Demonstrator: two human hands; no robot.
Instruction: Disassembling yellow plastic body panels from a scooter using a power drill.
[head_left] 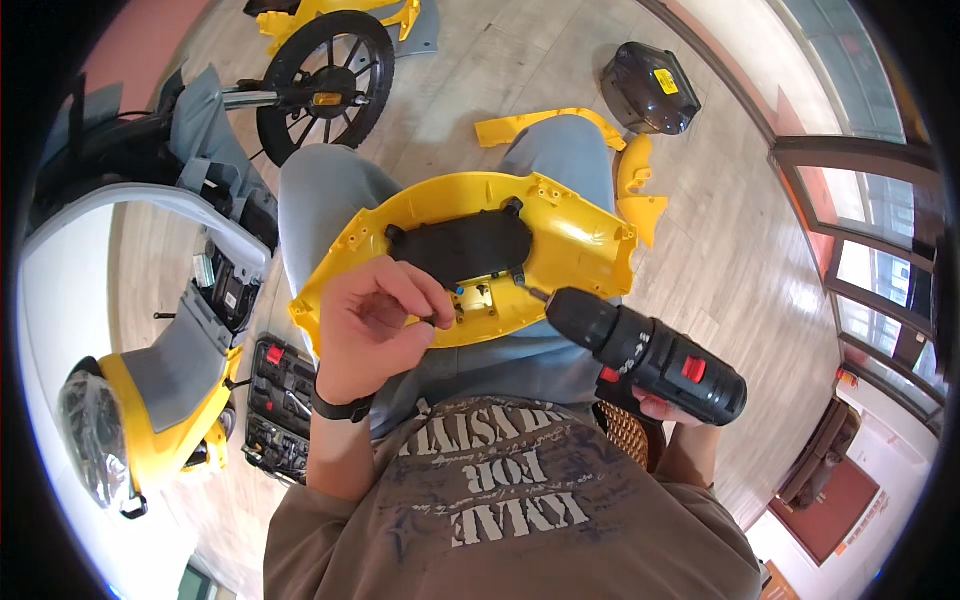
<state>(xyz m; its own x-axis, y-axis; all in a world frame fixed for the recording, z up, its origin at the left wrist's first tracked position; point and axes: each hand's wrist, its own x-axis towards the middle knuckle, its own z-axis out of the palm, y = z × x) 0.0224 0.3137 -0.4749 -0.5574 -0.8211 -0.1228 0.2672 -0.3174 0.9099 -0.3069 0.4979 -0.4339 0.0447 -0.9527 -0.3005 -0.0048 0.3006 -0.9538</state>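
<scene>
A curved yellow plastic panel (590, 247) lies across my lap, hollow side up. A black plastic cover (462, 247) sits inside it, with mounting tabs at its corners. Beside the cover is a small light-coloured fitting (478, 298). Over the panel's near left part, my left hand (380, 315) is closed, thumb and fingertips pinched together at a small dark thing too small to name. My right hand (665, 408) grips a black cordless drill (645, 352) with red parts. Its bit points left, its tip close to the cover's near right corner.
A partly stripped yellow and grey scooter (170, 385) stands on the left, its front wheel (328, 88) farther ahead. An opened tool case (280, 405) lies beside my left arm. Yellow trim pieces (637, 190) and a dark glossy case (650, 88) rest on the wooden floor.
</scene>
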